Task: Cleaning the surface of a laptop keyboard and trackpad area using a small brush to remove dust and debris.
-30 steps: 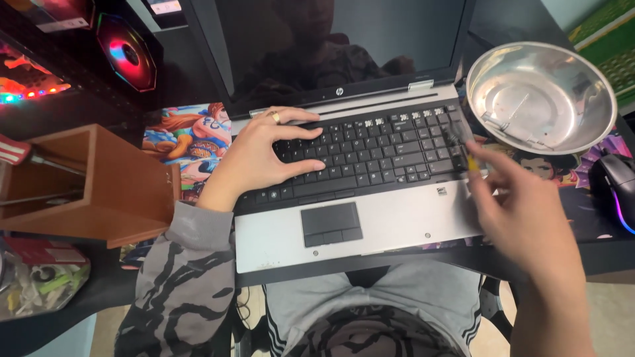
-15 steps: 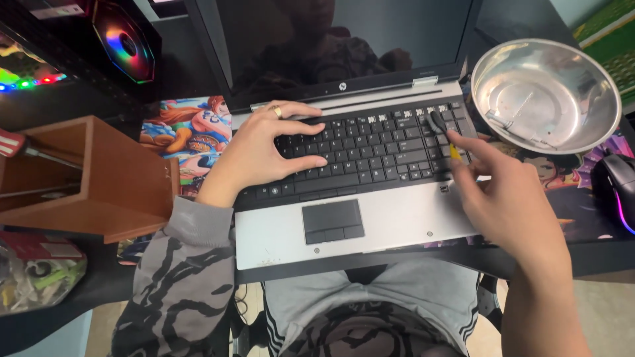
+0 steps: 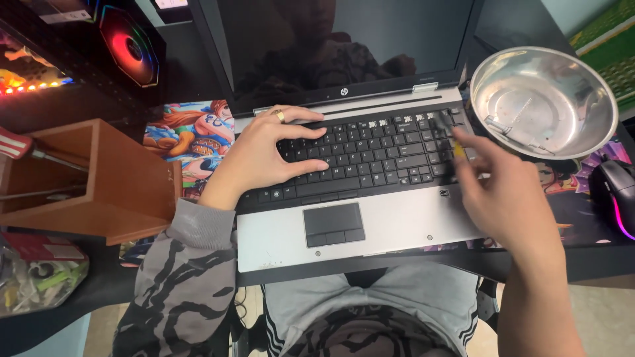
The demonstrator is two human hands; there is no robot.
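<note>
At the far left a wooden box point(image 3: 86, 178) stands on the desk with a red-handled tool point(image 3: 16, 144) poking out of it, well apart from the work. The left hand point(image 3: 264, 155) lies flat and spread on the left half of the laptop keyboard point(image 3: 370, 149), gripping nothing, only pressing the machine down; if it shifts, it could push keys or let the laptop point(image 3: 370, 218) slide toward the desk edge over the lap. Further right the right hand point(image 3: 503, 192) is blurred, its fingers pinched on what seems to be a small yellow-handled tool point(image 3: 458, 149) whose tip sits at the keys on the keyboard's right side. A slip there could scratch a keycap or snap its clip, and a freed key might spring off onto the floor. Just beside that hand the steel bowl point(image 3: 542, 99) rests near the laptop's right corner with a few small bits inside; a knock from the wrist could tip it. A black mouse point(image 3: 615, 195) sits at the far right
</note>
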